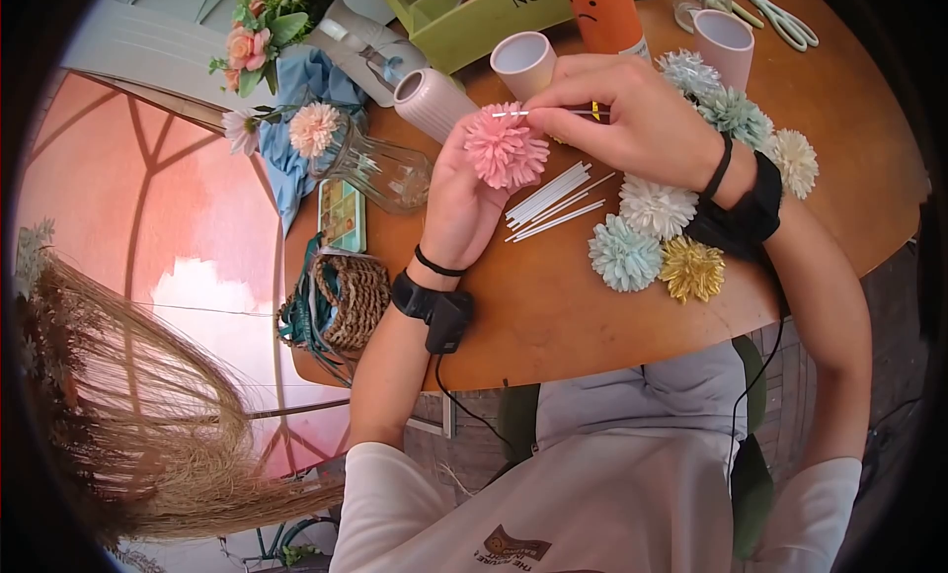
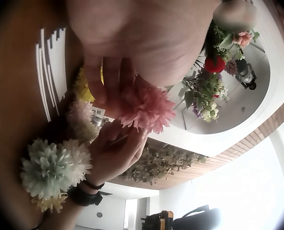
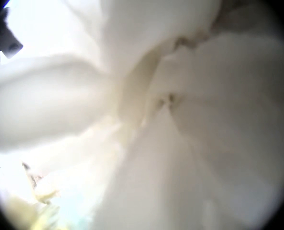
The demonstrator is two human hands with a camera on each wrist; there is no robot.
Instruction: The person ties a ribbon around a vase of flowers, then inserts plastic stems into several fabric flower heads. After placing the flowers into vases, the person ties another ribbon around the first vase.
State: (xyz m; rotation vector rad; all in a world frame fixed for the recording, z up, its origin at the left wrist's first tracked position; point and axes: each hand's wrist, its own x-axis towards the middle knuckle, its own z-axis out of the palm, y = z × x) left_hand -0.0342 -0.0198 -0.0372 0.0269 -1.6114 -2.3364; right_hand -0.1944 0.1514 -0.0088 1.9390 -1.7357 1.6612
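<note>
My left hand (image 1: pixel 462 212) holds a pink pompom flower (image 1: pixel 509 150) up over the table, the bloom resting against its fingers. Above it, my right hand (image 1: pixel 637 109) pinches a thin stick (image 1: pixel 509 114) between thumb and forefinger, and the stick's pale end overlaps the petals. In the left wrist view the pink bloom (image 2: pixel 149 110) sits between both hands, the right fingertips close to its edge. Several white sticks (image 1: pixel 553 203) lie on the table below the hands. Pale blurred shapes fill the right wrist view, where the grip is hidden.
Pompom flowers, pale blue (image 1: pixel 625 252), gold (image 1: pixel 692 269) and white (image 1: pixel 657 205), lie under the right forearm. A glass jar (image 1: pixel 390 173), a ribbed vase (image 1: pixel 432 104), cups (image 1: pixel 523 59) and a green box (image 1: pixel 464 25) stand behind. A woven basket (image 1: pixel 346 301) is left; scissors (image 1: pixel 785 25) lie back right.
</note>
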